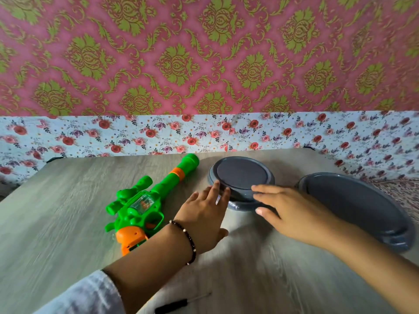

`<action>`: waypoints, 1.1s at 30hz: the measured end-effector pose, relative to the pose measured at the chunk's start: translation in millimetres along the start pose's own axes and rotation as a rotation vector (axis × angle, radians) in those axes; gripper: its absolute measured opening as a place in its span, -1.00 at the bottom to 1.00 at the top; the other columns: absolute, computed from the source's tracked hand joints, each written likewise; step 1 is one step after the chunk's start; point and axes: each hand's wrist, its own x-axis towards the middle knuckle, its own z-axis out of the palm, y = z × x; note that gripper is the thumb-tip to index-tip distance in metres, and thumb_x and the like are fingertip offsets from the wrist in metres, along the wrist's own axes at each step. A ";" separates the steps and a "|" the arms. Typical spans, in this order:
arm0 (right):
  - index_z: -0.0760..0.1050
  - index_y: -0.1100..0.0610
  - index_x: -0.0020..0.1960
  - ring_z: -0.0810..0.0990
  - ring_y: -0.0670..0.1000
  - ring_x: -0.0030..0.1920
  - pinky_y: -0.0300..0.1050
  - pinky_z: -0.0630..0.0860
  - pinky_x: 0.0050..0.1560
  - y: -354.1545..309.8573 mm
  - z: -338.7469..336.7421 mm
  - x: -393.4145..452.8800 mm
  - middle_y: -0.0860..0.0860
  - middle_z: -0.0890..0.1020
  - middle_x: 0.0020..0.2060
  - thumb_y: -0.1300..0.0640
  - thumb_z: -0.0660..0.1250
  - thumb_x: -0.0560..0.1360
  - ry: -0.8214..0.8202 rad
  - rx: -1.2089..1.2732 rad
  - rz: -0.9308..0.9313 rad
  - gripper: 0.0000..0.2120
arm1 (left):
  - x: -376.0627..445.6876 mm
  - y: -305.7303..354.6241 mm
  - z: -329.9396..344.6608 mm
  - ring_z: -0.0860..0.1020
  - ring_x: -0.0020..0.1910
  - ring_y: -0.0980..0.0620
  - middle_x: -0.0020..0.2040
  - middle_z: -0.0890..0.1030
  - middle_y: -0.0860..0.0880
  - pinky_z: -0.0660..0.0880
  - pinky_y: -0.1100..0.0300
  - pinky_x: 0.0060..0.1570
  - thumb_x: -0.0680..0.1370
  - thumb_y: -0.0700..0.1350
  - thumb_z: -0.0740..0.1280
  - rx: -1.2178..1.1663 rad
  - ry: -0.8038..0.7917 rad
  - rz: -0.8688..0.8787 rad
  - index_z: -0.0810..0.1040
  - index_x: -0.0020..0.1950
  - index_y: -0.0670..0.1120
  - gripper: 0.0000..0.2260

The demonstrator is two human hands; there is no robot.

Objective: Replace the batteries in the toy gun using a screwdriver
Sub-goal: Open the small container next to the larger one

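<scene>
A green and orange toy gun (145,205) lies on the wooden table (56,223), barrel pointing toward the wall. A black-handled screwdriver (179,304) lies near the front edge, under my left forearm. My left hand (204,218) reaches forward with fingers spread, its fingertips touching the left rim of a dark grey round plate (242,173). My right hand (292,211) is flat and open, fingers resting on that plate's near right rim. Neither hand holds anything. No batteries are visible.
A second, larger grey plate (362,207) sits at the right edge of the table, right of my right arm. Flowered paper (136,137) covers the wall behind the table. The picture is motion-blurred.
</scene>
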 end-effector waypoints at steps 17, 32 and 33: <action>0.40 0.15 0.31 0.45 0.13 0.22 0.08 0.42 0.20 105.5 -4.5 61.3 0.07 0.42 0.28 0.00 0.15 0.59 -0.137 0.001 0.349 -0.64 | 140.8 53.3 -5.4 0.04 0.54 -0.16 0.57 -0.13 -0.21 0.13 -0.04 0.48 0.55 0.18 0.23 -0.077 -0.128 -0.029 -0.18 0.57 -0.11 -0.19; 0.29 0.18 0.39 0.35 0.11 0.35 0.00 0.32 0.32 135.9 -6.2 57.2 0.12 0.34 0.39 -0.01 0.09 0.61 -0.120 0.217 0.403 -0.58 | 152.8 74.4 -1.2 0.04 0.54 -0.20 0.56 -0.07 -0.24 0.16 -0.06 0.46 0.56 0.18 0.20 -0.268 -0.129 -0.104 -0.16 0.56 -0.14 -0.22; 0.24 0.15 0.44 0.30 0.08 0.40 -0.03 0.27 0.35 135.4 -8.5 49.7 0.08 0.28 0.44 -0.03 0.08 0.61 -0.117 0.251 0.394 -0.55 | 144.4 76.6 -1.2 0.04 0.54 -0.18 0.56 -0.04 -0.24 0.14 -0.04 0.48 0.57 0.17 0.19 -0.320 -0.106 -0.105 -0.15 0.56 -0.15 -0.23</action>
